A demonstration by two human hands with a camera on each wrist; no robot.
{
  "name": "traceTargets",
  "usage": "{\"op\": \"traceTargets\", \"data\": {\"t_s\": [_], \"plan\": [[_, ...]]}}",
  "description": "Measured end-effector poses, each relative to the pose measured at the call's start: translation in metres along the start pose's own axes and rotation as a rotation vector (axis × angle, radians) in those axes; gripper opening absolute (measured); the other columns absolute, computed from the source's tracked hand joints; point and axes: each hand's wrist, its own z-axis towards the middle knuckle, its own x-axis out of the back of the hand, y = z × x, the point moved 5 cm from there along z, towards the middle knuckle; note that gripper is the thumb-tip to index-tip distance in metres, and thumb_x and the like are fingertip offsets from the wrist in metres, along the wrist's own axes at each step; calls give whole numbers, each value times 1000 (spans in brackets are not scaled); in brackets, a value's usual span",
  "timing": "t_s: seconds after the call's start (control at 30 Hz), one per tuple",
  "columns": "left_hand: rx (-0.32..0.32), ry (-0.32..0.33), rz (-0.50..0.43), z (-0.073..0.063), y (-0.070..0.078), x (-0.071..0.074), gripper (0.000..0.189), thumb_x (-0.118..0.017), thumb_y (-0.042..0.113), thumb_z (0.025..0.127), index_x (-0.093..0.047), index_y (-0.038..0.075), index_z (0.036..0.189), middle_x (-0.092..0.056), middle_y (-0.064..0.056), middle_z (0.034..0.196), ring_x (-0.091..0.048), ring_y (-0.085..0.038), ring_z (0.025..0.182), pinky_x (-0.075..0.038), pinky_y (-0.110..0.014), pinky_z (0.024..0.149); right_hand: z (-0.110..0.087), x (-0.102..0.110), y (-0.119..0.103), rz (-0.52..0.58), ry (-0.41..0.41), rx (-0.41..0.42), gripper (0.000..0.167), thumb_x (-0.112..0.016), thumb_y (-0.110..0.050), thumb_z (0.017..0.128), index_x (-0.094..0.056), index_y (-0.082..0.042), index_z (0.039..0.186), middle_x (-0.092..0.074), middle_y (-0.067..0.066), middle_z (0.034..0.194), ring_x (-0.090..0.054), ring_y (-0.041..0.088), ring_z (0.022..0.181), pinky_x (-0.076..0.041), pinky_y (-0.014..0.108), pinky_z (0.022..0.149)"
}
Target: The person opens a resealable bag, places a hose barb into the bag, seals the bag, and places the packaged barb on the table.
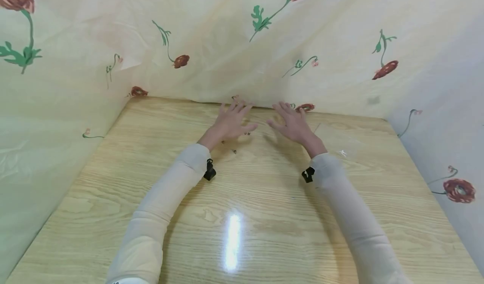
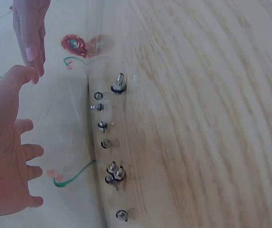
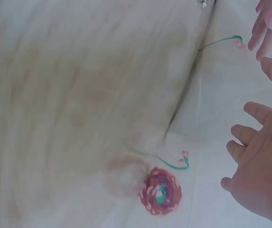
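Note:
My left hand (image 1: 230, 122) is held over the back of the wooden table, its fingers spread and nothing in its grasp. To its right, my right hand (image 1: 293, 126) is also empty with fingers apart, thumb pointing toward the left hand. Small metal screws (image 1: 235, 151) with dark rings lie on the wood just below the left hand. The left wrist view shows several of these in a rough line, including a larger screw (image 2: 119, 85), a tight cluster (image 2: 117, 174) and a single one (image 2: 122, 215). Part of their group is hidden by the left hand in the head view.
A flower-printed cloth (image 1: 227, 65) hangs behind the wooden table (image 1: 264, 216) and along its sides, meeting the back edge near my fingertips. A faint clear item with a white mark (image 1: 342, 153) lies right of the right hand. Black wrist cameras (image 1: 209, 172) sit at both cuffs.

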Motion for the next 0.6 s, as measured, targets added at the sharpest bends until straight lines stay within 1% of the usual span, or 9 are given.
{"op": "traceTargets", "data": {"t_s": [0.13, 0.27, 0.43, 0.5, 0.6], "plan": [[-27, -14, -15, 2, 12, -1, 81, -39, 66, 101, -12, 24, 165, -13, -10, 172, -4, -34, 159, 1, -65, 123, -5, 12, 3, 12, 5, -7, 76, -49, -52, 103, -24, -11, 162, -14, 20, 170, -6, 40, 158, 3, 72, 119], [-60, -19, 2, 5, 26, -4, 81, -42, 65, 101, -13, 25, 165, -16, -10, 171, -9, -35, 159, -3, -65, 123, -11, 24, 9, 3, 12, -13, 76, -52, -50, 103, -25, -11, 162, -14, 21, 170, -7, 42, 158, 1, 71, 118], [-111, -10, 56, 11, 46, -6, 80, -45, 63, 101, -14, 24, 165, -19, -9, 171, -13, -34, 158, -10, -64, 123, -22, 39, 20, -5, 17, -31, 75, -51, -49, 103, -25, -12, 162, -14, 21, 170, -8, 41, 158, 3, 71, 118], [-126, -20, 71, 13, 55, -8, 81, -43, 63, 101, -14, 24, 165, -17, -8, 171, -12, -32, 159, -11, -63, 124, -26, 44, 26, -5, 18, -40, 74, -51, -49, 103, -25, -12, 162, -15, 21, 170, -8, 40, 158, 3, 72, 118], [-139, -53, 49, 15, 69, -12, 83, -43, 64, 101, -14, 21, 165, -14, -8, 172, -7, -30, 160, -10, -62, 124, -33, 50, 37, -6, 13, -51, 74, -51, -49, 103, -26, -12, 162, -15, 21, 169, -10, 41, 157, 2, 73, 117]]}}
